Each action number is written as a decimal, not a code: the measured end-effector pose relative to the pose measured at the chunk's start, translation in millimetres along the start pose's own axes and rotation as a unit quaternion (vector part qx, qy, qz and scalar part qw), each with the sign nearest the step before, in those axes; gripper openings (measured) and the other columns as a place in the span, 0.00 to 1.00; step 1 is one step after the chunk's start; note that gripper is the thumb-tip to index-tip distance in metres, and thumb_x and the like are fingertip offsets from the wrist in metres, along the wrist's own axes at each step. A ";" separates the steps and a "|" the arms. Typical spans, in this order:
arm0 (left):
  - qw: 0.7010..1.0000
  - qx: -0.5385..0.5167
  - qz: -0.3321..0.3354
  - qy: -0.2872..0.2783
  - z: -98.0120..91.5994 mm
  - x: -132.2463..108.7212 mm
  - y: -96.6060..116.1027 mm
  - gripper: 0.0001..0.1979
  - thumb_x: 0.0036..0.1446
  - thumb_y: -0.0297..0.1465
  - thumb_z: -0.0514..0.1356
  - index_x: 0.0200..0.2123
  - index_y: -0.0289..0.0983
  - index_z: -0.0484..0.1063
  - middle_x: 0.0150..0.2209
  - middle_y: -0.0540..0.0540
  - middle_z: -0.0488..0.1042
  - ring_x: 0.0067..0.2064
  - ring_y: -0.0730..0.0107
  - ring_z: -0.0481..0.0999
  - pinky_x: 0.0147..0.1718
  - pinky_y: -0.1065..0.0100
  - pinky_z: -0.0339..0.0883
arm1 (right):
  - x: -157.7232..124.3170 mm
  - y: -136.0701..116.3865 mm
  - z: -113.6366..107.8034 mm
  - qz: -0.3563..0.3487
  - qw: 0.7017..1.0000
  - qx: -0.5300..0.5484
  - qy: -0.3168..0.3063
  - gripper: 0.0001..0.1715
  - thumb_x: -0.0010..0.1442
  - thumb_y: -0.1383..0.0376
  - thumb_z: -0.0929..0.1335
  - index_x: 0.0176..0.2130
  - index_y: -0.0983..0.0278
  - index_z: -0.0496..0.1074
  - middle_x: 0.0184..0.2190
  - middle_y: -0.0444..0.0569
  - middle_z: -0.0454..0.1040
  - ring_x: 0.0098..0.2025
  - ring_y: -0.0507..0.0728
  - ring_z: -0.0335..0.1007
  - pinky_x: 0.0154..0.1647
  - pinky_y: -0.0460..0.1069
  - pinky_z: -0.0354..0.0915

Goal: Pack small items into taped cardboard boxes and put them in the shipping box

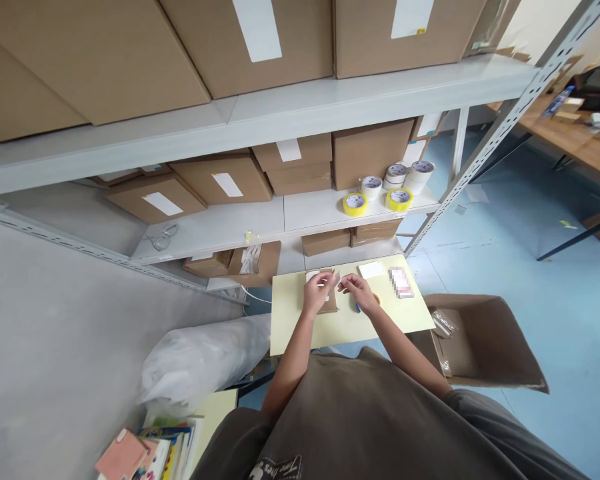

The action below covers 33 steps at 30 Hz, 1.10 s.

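Pinching a white strip [329,283] between left hand [315,291] and right hand [356,289], both narrow, we hold it crosswise just above the packet [330,305] on the tabletop [290,320], left hand nearer.

Two hands work over the tabletop [290,327]: one left hand [316,290], one right hand [355,288]. The tabletop holds one brown packet [331,305] and one white card [371,269]. The shelf [310,210] holds two yellow tape rolls [355,203] and three white tape rolls [371,185]. One open cardboard box [480,347] stands on the floor.
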State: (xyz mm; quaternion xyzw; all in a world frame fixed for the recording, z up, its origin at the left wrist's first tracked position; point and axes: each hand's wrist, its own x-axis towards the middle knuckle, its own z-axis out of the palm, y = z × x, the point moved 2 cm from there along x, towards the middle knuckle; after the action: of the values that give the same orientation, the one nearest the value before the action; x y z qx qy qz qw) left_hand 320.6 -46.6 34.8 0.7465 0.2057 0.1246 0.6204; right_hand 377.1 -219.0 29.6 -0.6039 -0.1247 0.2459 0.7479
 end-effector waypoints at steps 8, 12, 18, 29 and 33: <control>0.998 -0.015 0.015 -0.065 45.8 -9.5 19.8 0.18 0.56 0.47 0.69 0.38 0.38 0.86 0.36 0.44 0.85 0.41 0.57 0.83 0.44 0.62 0.75 | -2.4 -8.3 -29.0 -0.046 0.998 -0.030 -0.020 0.20 0.63 0.45 0.73 0.36 0.58 0.77 0.31 0.46 0.79 0.36 0.58 0.75 0.42 0.54 0.69; 0.997 -0.077 -0.019 -0.016 65.1 -10.7 16.1 0.22 0.55 0.51 0.69 0.37 0.37 0.85 0.36 0.44 0.84 0.40 0.60 0.82 0.43 0.63 0.75 | -7.5 -7.2 -51.1 -0.037 0.999 -0.021 0.003 0.21 0.62 0.44 0.73 0.36 0.58 0.75 0.31 0.47 0.80 0.36 0.58 0.77 0.41 0.53 0.68; 0.987 -0.146 -0.037 -0.059 99.2 -18.0 22.8 0.29 0.57 0.57 0.66 0.39 0.34 0.84 0.37 0.40 0.83 0.40 0.60 0.82 0.44 0.61 0.75 | -17.0 -16.9 -80.6 -0.023 0.999 0.029 0.019 0.21 0.63 0.44 0.72 0.37 0.57 0.70 0.33 0.45 0.80 0.37 0.58 0.78 0.42 0.54 0.69; 0.998 -0.046 -0.020 0.024 113.9 -22.9 19.0 0.21 0.55 0.50 0.68 0.32 0.37 0.83 0.29 0.47 0.79 0.35 0.63 0.77 0.37 0.66 0.71 | -12.7 -14.1 -94.7 0.053 0.996 0.040 0.057 0.22 0.59 0.43 0.72 0.34 0.57 0.68 0.29 0.43 0.75 0.35 0.58 0.76 0.36 0.51 0.69; 0.999 -0.037 -0.007 0.010 102.4 -21.1 12.2 0.22 0.54 0.52 0.68 0.30 0.37 0.82 0.27 0.48 0.77 0.32 0.65 0.75 0.34 0.68 0.69 | -2.4 -9.4 -76.1 0.007 0.998 0.002 0.060 0.26 0.54 0.41 0.76 0.34 0.57 0.70 0.31 0.43 0.75 0.36 0.57 0.72 0.38 0.51 0.69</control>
State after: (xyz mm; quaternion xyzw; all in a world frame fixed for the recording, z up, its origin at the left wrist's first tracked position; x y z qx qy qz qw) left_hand 349.0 -147.7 27.8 0.7201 0.2124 0.1347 0.6467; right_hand 413.8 -285.8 20.7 -0.6169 -0.0749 0.2151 0.7534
